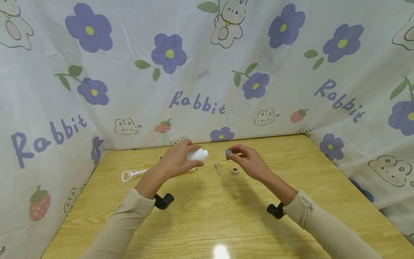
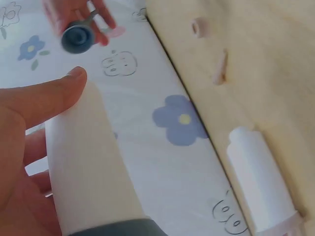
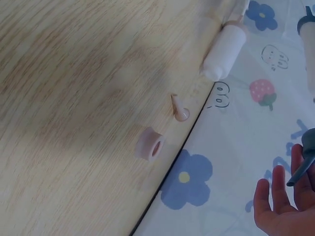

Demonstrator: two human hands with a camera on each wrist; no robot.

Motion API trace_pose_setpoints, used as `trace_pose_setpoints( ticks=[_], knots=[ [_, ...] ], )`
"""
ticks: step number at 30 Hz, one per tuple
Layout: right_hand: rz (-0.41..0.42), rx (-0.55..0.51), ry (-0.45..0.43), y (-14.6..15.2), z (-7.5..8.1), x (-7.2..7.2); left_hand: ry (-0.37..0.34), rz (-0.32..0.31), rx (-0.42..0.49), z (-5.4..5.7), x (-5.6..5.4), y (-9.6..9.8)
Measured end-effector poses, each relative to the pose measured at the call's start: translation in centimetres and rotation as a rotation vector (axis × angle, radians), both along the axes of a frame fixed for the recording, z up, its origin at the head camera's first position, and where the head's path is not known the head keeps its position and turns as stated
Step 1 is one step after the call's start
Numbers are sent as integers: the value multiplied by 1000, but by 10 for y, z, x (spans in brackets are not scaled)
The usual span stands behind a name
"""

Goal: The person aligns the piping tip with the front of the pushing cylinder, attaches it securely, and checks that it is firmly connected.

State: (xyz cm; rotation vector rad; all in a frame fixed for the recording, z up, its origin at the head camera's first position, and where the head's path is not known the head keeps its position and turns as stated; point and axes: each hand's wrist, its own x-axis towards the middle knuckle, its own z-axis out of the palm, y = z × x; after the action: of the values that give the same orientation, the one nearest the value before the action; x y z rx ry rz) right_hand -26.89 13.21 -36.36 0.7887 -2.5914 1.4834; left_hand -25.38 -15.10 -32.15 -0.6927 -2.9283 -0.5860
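Observation:
My left hand (image 1: 176, 158) grips a white bottle (image 1: 198, 154) above the table, its narrow end pointing right. The left wrist view shows a dark grey-blue band (image 2: 118, 228) around the bottle's other end. Opposite it, my right hand (image 1: 250, 162) pinches a dark grey-blue cap (image 1: 228, 154) between thumb and fingers. In the left wrist view the cap's round hollow side faces the bottle, a gap between them; the right wrist view catches its thin spout-like arm (image 3: 300, 172). Below lie a small beige cone-shaped piece (image 1: 217, 168) and a pinkish-beige ring (image 1: 234, 170).
Another white bottle (image 2: 261, 182) with a pinkish end lies on the wooden table (image 1: 207, 216), mostly behind my left hand in the head view. A white piece with a looped end (image 1: 132, 175) lies at the left. Printed rabbit cloth (image 1: 194, 79) hangs behind the table.

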Motion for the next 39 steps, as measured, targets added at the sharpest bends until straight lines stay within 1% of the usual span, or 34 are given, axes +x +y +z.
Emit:
trace_pose_setpoints(
  ticks=[2, 4, 10, 14, 17, 20, 30, 34, 39],
  knots=[
    [1, 2, 8, 1, -1, 0, 8, -9, -5, 6, 0, 1],
    [-4, 1, 5, 1, -1, 0, 9, -23, -14, 6, -1, 3],
    [3, -8, -23, -4, -3, 0, -2, -34, -58, 1, 0, 16],
    [26, -14, -53, -10, -3, 3, -5, -66, -60, 0, 1, 27],
    [49, -6, -48, -13, -3, 5, 6, -90, -61, 1, 2, 35],
    [54, 7, -33, -16, -3, 5, 18, -101, -71, 1, 2, 40],
    [7, -18, -37, -19, -3, 6, 97, -104, -74, -4, 3, 44],
    [7, -1, -49, -21, -2, 5, 86, -109, -75, -5, 5, 43],
    [48, 34, -68, -20, 1, 4, 64, -92, -79, -4, 4, 41]
  ],
)
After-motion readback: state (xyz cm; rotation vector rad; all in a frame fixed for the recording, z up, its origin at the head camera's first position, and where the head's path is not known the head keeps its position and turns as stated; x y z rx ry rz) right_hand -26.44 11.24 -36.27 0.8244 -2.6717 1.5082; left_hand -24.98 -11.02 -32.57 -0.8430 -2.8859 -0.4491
